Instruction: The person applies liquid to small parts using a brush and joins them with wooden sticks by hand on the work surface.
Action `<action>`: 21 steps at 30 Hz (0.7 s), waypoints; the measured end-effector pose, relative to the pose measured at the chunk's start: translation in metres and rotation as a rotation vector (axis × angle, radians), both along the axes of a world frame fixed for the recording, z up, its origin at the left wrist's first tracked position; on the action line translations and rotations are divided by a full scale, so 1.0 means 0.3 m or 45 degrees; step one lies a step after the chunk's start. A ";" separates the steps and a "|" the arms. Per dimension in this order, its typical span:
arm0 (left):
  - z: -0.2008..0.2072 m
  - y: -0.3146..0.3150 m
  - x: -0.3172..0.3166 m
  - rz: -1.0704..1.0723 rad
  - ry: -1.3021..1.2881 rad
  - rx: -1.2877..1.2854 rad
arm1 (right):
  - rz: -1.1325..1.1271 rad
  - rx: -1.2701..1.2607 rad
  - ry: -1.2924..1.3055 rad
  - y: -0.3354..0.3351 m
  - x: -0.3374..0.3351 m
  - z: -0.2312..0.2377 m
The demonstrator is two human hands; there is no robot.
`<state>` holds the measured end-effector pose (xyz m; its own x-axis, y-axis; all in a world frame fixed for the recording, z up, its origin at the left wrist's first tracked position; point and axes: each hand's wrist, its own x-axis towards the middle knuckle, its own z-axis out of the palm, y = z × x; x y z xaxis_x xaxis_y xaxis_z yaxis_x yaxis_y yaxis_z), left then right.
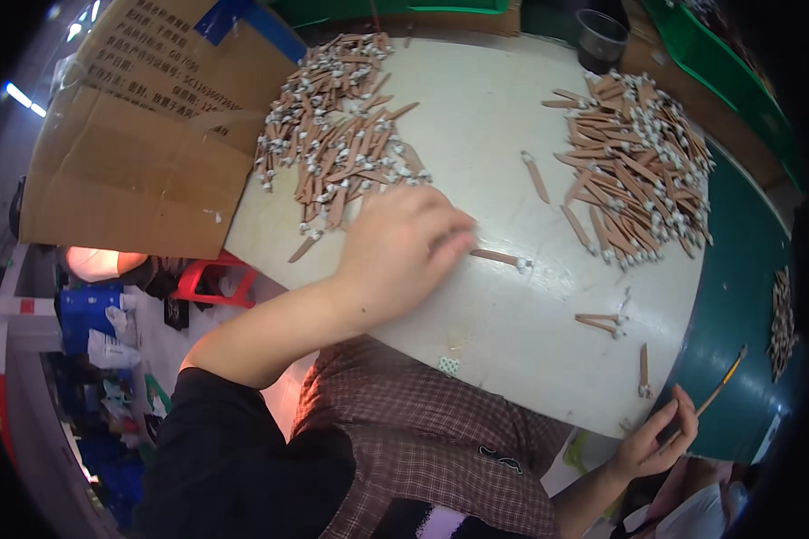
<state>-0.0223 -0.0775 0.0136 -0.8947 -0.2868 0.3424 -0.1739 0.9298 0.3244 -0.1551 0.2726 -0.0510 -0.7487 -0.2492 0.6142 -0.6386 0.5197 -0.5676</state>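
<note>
My left hand (pixel 409 235), slightly blurred, is over the middle of the white table with its fingers curled. At its fingertips is a flat brown strip with a white knobbed end (pixel 499 258), which points right. Low at the right, my right hand (pixel 663 437) pinches a thin brush-like stick (pixel 722 382) with a yellow section and a dark tip. Beside that hand lies another brown strip (pixel 644 366). A few more brown pieces (pixel 600 320) rest farther in. Just past my left hand spreads a heap of white-ended strips (pixel 355 135).
A second heap of strips (pixel 634 171) covers the table's right side. A large cardboard box (pixel 144 153) stands at the left edge. A dark plastic cup (pixel 600 40) is at the back. On the green surface (pixel 728 242) to the right sits a small dark pile (pixel 783 323).
</note>
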 end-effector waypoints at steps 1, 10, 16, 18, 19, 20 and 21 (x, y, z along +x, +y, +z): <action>0.006 -0.036 0.014 0.125 -0.016 -0.104 | 0.000 0.007 -0.009 -0.003 0.000 -0.001; -0.014 -0.095 0.084 0.517 -0.120 -0.200 | 0.023 -0.013 -0.039 -0.018 -0.014 -0.017; -0.012 -0.075 0.084 0.382 -0.069 -0.176 | -0.051 -0.064 0.081 0.043 0.008 0.010; -0.038 -0.069 0.042 0.348 -0.058 -0.095 | -0.157 0.066 0.161 0.029 0.027 0.025; -0.057 -0.065 0.052 0.388 -0.108 -0.107 | -0.209 0.072 0.109 0.002 0.035 0.018; -0.079 -0.084 0.082 0.384 -0.072 -0.126 | -0.175 0.131 0.080 -0.027 0.029 -0.001; -0.066 -0.091 0.124 0.468 -0.133 -0.114 | -0.115 0.166 0.042 -0.058 0.007 -0.020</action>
